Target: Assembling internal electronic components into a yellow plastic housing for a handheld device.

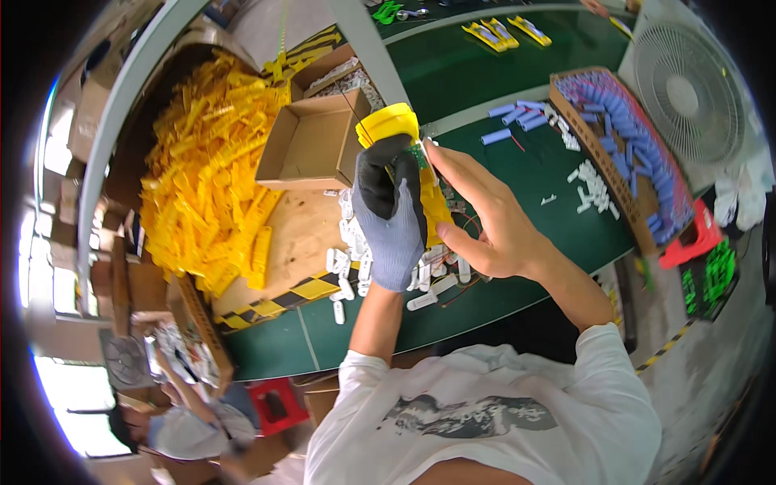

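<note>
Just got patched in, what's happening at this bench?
A person's gloved left hand holds a yellow plastic piece, while the bare right hand is close against its right side; whether it grips anything is unclear. Small white parts lie scattered beneath the hands. A heap of yellow pieces sits to the left, by an open cardboard box. Blue cylinders lie on the green bench to the right.

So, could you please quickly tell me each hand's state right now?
Gloved left hand: closed, holding the yellow casing.
Bare right hand: fingers extended beside it; whether they grip anything cannot be told.
</note>
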`<state>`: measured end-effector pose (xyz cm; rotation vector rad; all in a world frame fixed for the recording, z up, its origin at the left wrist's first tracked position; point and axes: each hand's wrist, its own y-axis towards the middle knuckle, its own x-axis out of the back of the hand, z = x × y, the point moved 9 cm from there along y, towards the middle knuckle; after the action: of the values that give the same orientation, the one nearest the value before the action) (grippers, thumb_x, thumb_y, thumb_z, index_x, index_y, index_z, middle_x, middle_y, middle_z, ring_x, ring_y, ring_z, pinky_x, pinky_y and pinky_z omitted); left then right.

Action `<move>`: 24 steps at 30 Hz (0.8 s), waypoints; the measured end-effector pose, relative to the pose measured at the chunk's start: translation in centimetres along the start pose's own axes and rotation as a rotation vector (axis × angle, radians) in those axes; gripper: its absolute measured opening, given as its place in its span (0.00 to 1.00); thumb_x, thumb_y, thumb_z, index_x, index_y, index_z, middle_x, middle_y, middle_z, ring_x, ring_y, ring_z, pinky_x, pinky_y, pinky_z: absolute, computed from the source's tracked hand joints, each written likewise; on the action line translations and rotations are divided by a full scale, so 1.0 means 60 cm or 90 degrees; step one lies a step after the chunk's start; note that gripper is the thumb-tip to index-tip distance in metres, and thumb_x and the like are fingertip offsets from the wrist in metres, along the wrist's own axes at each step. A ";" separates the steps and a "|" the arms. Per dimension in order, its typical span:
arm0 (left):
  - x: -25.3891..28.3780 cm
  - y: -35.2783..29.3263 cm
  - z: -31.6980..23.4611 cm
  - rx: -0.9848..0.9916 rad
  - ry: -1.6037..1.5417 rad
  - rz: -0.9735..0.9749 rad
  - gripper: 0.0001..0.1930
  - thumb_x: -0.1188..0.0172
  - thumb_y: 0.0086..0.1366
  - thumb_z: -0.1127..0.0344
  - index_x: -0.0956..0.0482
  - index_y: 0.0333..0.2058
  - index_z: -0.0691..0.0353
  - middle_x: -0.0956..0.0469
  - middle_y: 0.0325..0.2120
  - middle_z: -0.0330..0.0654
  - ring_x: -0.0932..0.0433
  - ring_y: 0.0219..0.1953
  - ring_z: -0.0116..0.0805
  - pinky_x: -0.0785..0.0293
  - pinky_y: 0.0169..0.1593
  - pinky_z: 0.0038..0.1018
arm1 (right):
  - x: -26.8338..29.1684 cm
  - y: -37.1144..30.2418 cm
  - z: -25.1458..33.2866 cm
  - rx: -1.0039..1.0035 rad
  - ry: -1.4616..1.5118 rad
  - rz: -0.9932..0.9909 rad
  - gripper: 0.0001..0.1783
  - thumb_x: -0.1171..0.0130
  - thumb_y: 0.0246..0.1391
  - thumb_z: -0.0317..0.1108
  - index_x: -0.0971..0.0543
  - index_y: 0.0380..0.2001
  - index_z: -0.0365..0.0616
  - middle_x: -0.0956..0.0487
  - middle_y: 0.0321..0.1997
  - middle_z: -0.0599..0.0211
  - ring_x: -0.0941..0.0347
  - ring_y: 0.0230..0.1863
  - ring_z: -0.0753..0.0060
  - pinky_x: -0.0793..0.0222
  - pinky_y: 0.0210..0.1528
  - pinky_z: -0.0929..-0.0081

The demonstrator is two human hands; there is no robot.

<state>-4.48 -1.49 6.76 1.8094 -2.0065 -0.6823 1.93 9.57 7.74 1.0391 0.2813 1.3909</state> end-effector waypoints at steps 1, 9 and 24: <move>-0.016 -0.005 0.004 0.035 -0.047 -0.030 0.14 0.48 0.64 0.75 0.30 0.49 0.66 0.26 0.43 0.41 0.30 0.44 0.25 0.35 0.49 0.21 | 0.006 -0.023 -0.010 -0.079 0.016 -0.014 0.39 0.41 0.42 0.28 0.42 0.59 0.29 0.36 0.58 0.44 0.35 0.56 0.46 0.36 0.55 0.64; -0.066 -0.083 0.048 0.114 0.065 -0.007 0.22 0.55 0.70 0.62 0.40 0.61 0.60 0.29 0.49 0.40 0.32 0.45 0.24 0.33 0.48 0.24 | 0.043 -0.171 -0.058 -0.294 0.070 -0.127 0.39 0.33 0.39 0.31 0.36 0.57 0.42 0.30 0.50 0.55 0.25 0.40 0.56 0.24 0.34 0.71; -0.229 -0.225 -0.009 -0.140 0.529 0.697 0.14 0.35 0.49 0.65 0.23 0.35 0.57 0.30 0.48 0.48 0.33 0.51 0.51 0.37 0.53 0.44 | 0.138 -0.310 -0.086 -0.202 0.135 -0.118 0.25 0.29 0.35 0.32 0.21 0.42 0.41 0.18 0.33 0.62 0.22 0.28 0.69 0.27 0.33 0.78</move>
<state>8.57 11.14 0.34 0.4828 -1.7994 0.1788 12.51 22.08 -5.39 0.5910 0.2922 1.3266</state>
